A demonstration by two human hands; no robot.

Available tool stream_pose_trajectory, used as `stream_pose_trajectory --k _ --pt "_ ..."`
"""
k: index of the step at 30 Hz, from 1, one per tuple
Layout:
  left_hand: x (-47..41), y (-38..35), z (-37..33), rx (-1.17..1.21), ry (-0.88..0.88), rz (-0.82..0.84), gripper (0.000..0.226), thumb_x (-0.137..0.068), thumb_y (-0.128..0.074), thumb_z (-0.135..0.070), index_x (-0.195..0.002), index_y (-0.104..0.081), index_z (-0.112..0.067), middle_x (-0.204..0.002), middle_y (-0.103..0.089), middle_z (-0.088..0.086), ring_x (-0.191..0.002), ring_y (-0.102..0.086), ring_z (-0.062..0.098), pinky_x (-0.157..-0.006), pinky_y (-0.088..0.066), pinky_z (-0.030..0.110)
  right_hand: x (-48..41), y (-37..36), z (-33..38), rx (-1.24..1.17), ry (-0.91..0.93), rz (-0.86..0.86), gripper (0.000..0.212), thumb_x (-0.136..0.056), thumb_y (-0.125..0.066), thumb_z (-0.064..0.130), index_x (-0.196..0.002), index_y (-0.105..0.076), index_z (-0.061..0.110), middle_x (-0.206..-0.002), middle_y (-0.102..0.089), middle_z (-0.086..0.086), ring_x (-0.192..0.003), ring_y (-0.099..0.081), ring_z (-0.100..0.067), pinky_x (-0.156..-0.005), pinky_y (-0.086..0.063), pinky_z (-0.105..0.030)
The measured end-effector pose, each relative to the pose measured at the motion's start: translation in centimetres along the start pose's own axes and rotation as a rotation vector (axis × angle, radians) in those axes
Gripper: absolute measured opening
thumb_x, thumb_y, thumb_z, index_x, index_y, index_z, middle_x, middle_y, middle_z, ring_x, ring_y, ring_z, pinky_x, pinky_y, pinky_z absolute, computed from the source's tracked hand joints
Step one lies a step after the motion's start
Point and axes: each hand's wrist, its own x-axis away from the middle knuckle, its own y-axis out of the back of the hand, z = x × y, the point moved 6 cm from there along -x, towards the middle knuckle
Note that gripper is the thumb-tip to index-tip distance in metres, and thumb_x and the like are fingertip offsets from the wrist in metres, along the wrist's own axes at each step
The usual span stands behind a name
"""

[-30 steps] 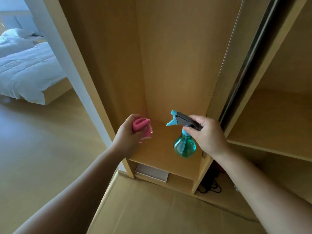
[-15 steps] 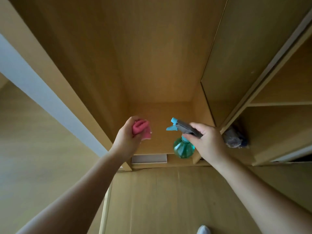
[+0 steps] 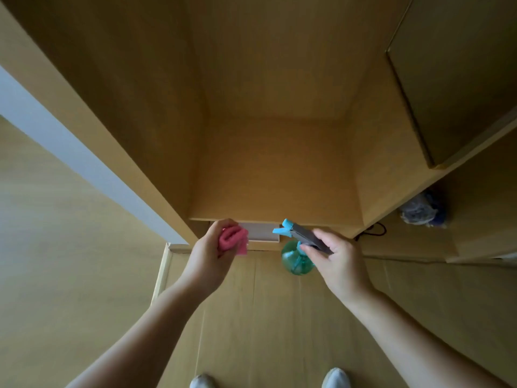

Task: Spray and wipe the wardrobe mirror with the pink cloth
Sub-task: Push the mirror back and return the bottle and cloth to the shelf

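Note:
My left hand (image 3: 208,257) is closed around a bunched pink cloth (image 3: 232,240), held out in front of the open wooden wardrobe compartment (image 3: 274,169). My right hand (image 3: 340,264) grips a spray bottle (image 3: 297,259) with a round green body, a grey head and a light blue nozzle that points left toward the cloth. Both hands hover just in front of the compartment's bottom shelf edge. No mirror surface is recognisable in the view; a sliding door panel (image 3: 458,79) stands at the upper right.
Flattened cardboard (image 3: 265,317) covers the floor under my feet, whose shoes (image 3: 335,378) show at the bottom edge. A white flat box (image 3: 258,232) lies under the shelf. A black cable (image 3: 373,229) and a bluish bundle (image 3: 422,210) sit in the right compartment. Wood floor lies left.
The view has tilted down: the bed is out of sight, and the cardboard and my shoes have come in. Both hands keep their hold and sit lower against the wardrobe.

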Motion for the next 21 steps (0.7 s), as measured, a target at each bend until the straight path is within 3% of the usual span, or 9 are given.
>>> stream_pose_trajectory --k 4,7,13,17,21 --pt "-0.3 -4.8 7.0 0.011 0.014 0.024 0.026 -0.089 -0.061 -0.008 -0.110 -0.055 -0.023 -0.098 -0.064 -0.017 -0.081 -0.061 -0.006 -0.068 -0.046 0.013 1.2 -4.5 -8.1 -0.015 -0.040 -0.033 0.014 -0.077 -0.077 0.004 -0.090 -0.071 0.009 -0.077 -0.069 -0.006 -0.074 -0.062 -0.024 -0.068 -0.050 -0.035" --pt "-1.0 -8.3 12.0 0.030 0.024 0.041 0.023 -0.090 -0.061 -0.011 -0.108 -0.055 -0.024 -0.097 -0.066 -0.014 -0.083 -0.062 -0.002 -0.068 -0.048 0.013 1.8 -7.7 -13.7 -0.008 -0.044 -0.032 0.012 -0.078 -0.076 0.005 -0.087 -0.071 0.011 -0.073 -0.067 -0.002 -0.070 -0.060 -0.023 -0.065 -0.048 -0.034" --pt "-4.0 -14.8 20.2 0.035 -0.023 0.068 0.017 -0.090 -0.061 -0.012 -0.105 -0.057 -0.020 -0.091 -0.069 -0.008 -0.081 -0.066 0.001 -0.066 -0.049 0.015 1.5 -13.3 -24.2 0.011 -0.040 -0.075 0.012 -0.078 -0.077 0.006 -0.088 -0.072 0.011 -0.070 -0.064 0.007 -0.065 -0.053 -0.006 -0.061 -0.042 -0.019" --pt "-6.1 -18.0 24.3 0.044 -0.059 0.072 0.020 -0.091 -0.061 -0.010 -0.108 -0.057 -0.018 -0.094 -0.070 -0.003 -0.083 -0.068 0.006 -0.070 -0.054 0.020 0.5 -16.3 -30.0 0.000 -0.085 -0.129 0.019 -0.080 -0.077 0.010 -0.098 -0.073 0.006 -0.080 -0.070 0.001 -0.071 -0.058 -0.011 -0.064 -0.041 -0.009" --pt "-7.5 -19.7 25.9 0.048 -0.121 0.044 0.020 -0.090 -0.063 -0.011 -0.108 -0.058 -0.017 -0.092 -0.069 -0.005 -0.082 -0.068 0.005 -0.072 -0.057 0.025 -1.0 -17.2 -33.5 -0.033 -0.096 -0.148 0.010 -0.082 -0.074 0.010 -0.092 -0.073 0.011 -0.076 -0.069 -0.004 -0.070 -0.060 -0.022 -0.061 -0.042 -0.021"
